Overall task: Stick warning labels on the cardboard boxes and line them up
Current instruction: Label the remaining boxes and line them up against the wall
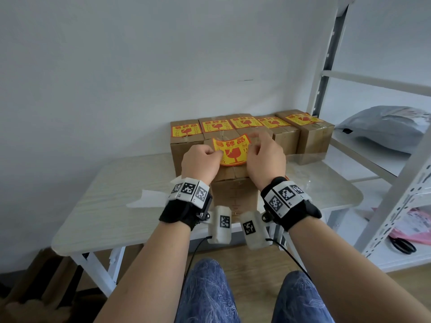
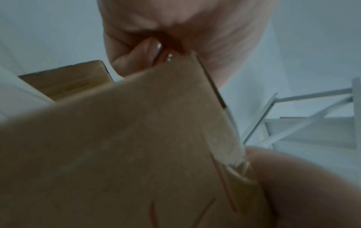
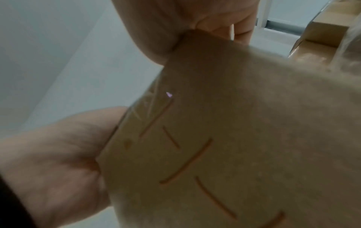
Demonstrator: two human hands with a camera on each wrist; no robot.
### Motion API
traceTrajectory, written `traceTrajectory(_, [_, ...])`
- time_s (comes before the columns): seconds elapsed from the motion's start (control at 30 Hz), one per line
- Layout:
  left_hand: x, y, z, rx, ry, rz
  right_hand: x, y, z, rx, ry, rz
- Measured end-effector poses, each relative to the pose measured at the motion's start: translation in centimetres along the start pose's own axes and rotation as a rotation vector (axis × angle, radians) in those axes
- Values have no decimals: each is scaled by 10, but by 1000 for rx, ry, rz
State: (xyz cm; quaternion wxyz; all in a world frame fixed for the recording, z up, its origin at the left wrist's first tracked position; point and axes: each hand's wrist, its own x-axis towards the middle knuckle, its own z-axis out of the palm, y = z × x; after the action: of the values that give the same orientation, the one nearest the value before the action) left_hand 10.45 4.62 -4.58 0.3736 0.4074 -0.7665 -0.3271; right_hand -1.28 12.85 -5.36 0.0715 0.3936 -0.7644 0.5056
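A yellow and red warning label (image 1: 233, 150) is held curved just above the top of a brown cardboard box (image 1: 235, 194) that stands at the table's front middle. My left hand (image 1: 203, 163) pinches the label's left edge and my right hand (image 1: 263, 157) pinches its right edge. Behind it, several boxes (image 1: 289, 141) with labels (image 1: 186, 129) stuck on their tops stand side by side along the wall. The left wrist view shows my curled fingers (image 2: 136, 57) above the box's side (image 2: 136, 146). The right wrist view shows the same box's side (image 3: 234, 138) close up.
The pale table (image 1: 105, 206) carries a white backing sheet (image 1: 149, 198) at my left. A white metal shelf rack (image 1: 396, 183) stands at the right with a grey bag (image 1: 384, 129), black scissors (image 1: 402, 245) and pink packets (image 1: 415, 224) on it.
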Motion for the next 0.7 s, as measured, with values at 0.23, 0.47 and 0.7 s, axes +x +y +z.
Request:
traceTrajectory(0.23, [-3,-6,4,-136,51,-15,0,4,2,-71,-18,-68])
traceTrajectory(0.47, [-1,-5,8,-86,66,-30,-1,6,-1,-136,-46,-95])
traceTrajectory(0.7, [2,-5,7,-41,29,-70,1,6,1,-162,-82,-83])
